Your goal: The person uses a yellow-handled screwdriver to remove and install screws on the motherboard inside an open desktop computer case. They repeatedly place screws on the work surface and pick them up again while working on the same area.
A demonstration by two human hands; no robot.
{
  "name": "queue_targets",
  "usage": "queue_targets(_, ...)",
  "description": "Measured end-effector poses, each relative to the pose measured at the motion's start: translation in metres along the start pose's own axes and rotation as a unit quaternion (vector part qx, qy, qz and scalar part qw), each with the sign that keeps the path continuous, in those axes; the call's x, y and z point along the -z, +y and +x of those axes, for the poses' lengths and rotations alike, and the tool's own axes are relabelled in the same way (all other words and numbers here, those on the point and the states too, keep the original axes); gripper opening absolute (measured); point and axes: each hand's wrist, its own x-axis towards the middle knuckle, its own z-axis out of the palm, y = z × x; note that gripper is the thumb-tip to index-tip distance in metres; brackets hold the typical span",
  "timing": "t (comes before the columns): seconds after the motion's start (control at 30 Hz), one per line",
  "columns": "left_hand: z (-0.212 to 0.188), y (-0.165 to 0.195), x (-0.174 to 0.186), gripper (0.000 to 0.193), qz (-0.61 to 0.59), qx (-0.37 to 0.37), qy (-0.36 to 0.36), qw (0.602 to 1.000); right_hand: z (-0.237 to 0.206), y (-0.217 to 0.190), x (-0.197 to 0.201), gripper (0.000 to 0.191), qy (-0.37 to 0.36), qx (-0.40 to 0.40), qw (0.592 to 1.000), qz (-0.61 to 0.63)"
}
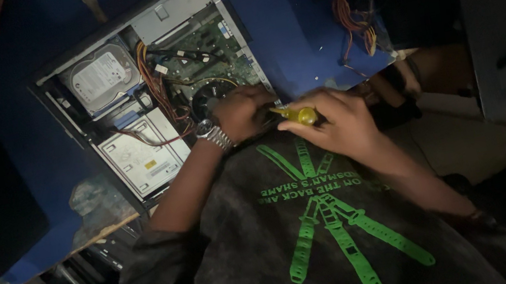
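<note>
Judging by the pose, a screw near the fan is being worked: the left hand [241, 113] rests curled inside the open computer case [140, 92] on the blue tabletop [297, 37], the right hand's [339, 120] fingers pinch the yellow screwdriver [295, 114], needing steady alignment.

Yellow-handled screwdriver [295, 114] lies roughly level at lower edge of open PC case [147, 91], which lies flat, side panel off.
</note>
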Motion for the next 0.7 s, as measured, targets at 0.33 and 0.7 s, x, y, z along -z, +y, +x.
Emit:
queue_targets(0.33,-0.022,0.049,-0.001,0.013,0.003,-0.065,0.132,0.989,0.013,-0.031,0.009,0.046,-0.078,0.025,0.990,-0.113)
queue_targets(0.7,-0.038,0.073,0.011,0.037,0.005,-0.055,0.168,0.984,-0.013,-0.038,0.000,0.036,0.012,0.061,0.992,-0.106)
